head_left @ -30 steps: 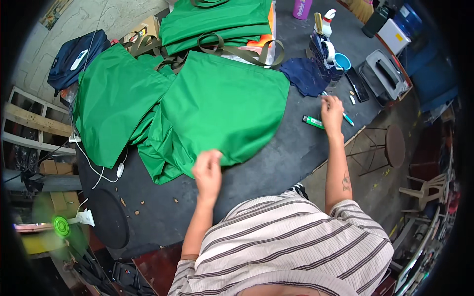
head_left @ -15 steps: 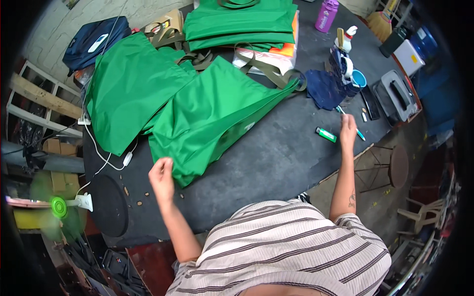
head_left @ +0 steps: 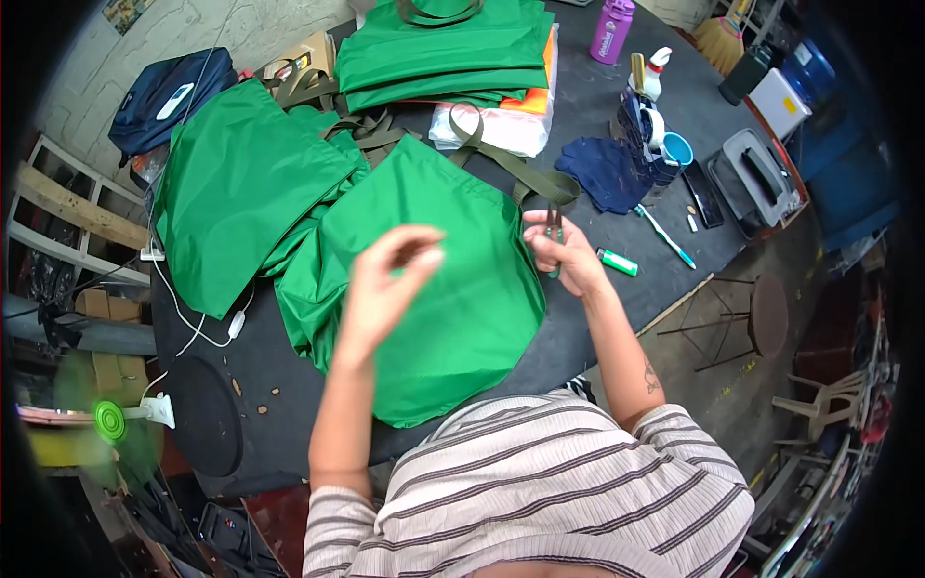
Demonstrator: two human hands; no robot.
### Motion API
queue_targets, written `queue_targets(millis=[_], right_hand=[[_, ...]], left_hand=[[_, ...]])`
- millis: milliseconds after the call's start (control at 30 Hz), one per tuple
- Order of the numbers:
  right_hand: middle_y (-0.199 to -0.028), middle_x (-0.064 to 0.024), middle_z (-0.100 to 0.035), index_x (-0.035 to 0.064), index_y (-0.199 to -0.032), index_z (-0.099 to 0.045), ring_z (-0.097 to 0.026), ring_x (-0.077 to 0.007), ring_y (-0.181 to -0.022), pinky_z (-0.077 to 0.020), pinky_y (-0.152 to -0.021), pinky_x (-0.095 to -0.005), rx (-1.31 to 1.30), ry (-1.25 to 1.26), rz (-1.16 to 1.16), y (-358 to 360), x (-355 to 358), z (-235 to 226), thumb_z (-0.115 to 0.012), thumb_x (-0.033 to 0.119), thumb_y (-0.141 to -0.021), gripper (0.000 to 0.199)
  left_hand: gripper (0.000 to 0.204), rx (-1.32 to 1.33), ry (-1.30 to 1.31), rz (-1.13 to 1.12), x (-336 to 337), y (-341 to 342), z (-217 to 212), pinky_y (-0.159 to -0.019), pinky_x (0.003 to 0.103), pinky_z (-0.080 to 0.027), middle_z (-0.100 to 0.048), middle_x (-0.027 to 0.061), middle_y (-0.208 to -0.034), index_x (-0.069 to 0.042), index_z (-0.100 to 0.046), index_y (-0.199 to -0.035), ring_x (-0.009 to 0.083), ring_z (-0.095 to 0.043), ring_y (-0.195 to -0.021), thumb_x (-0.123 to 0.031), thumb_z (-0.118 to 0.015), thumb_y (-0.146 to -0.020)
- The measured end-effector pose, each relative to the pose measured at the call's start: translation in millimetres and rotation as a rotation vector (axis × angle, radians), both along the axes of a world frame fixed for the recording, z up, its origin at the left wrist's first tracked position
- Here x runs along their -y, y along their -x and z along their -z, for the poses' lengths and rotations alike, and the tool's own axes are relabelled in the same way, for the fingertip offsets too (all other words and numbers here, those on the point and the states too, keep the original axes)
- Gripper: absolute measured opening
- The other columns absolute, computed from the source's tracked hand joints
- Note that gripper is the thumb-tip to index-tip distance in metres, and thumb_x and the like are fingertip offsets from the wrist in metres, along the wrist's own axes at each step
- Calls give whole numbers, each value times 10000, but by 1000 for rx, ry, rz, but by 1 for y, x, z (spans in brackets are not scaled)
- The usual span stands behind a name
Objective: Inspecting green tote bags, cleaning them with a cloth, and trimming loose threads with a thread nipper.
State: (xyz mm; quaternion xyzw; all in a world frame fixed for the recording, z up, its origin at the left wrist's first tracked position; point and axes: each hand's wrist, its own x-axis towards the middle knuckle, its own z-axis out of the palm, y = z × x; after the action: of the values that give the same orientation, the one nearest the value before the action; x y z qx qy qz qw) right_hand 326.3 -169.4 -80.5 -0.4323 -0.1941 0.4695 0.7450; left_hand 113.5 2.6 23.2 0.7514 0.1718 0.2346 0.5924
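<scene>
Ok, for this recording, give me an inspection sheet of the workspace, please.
Surface: dark table; small brown bits toward its near left.
Job's things: a green bag lies in front of the person; another green bag lies to its left, and a stack of green bags behind.
Clutter: purple bottle, blue cloth, white-and-teal stick, phone.
Grippers: bare hands; the right hand holds a small pointed tool; the left hand is open over the nearest bag, blurred, contact unclear.
Cables: white cable with a switch, at the table's left.
Surroundings: fan at left; stool and plastic chair at right.
</scene>
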Motion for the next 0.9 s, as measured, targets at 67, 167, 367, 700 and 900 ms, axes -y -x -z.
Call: queue_targets(millis=[67,167,367,700,900], right_hand=[[-840,0,-551,51,-1172,-513,-465,-49,-615,-331,-488,-195,72,63,54,11,-8,0,-711,22,-768,451],[-863,3,-537,59,-1134,-527,-478,-53,-643,-345,-497,-193,84,87,154,18,-4,0,-720,26,-759,423],[-872,1,-534,58,-1099,-542,-491,-63,-633,-378,-500,-195,111,117,274,10,15,13,-721,12,-757,389],[-776,1,-530,67,-953,-532,-458,-57,-576,-343,-447,-200,2,-39,646,-4,26,42,-655,-35,-793,226],[-779,4,-524,65,-945,-531,-463,-55,-588,-342,-445,-194,107,26,733,-8,31,48,-646,-42,-790,221]], left_hand=[[589,-121,-149,162,15,-43,26,-738,303,-491,-528,78,-1109,-82,-524,-1228,177,-559,-921,-252,-774,-723],[671,-199,-213,206,31,-83,72,-723,297,-505,-476,94,-1181,-74,-489,-1249,178,-557,-924,-194,-799,-666],[460,25,-272,210,46,-112,95,-623,267,-511,-534,99,-1175,-10,-562,-1073,138,-610,-792,-105,-767,-672],[100,-177,155,108,34,-100,113,-537,211,-499,-616,98,-960,44,-596,-844,95,-609,-627,22,-655,-766],[138,-142,349,122,37,-96,127,-547,222,-532,-620,93,-859,49,-602,-971,124,-650,-667,19,-610,-836]])
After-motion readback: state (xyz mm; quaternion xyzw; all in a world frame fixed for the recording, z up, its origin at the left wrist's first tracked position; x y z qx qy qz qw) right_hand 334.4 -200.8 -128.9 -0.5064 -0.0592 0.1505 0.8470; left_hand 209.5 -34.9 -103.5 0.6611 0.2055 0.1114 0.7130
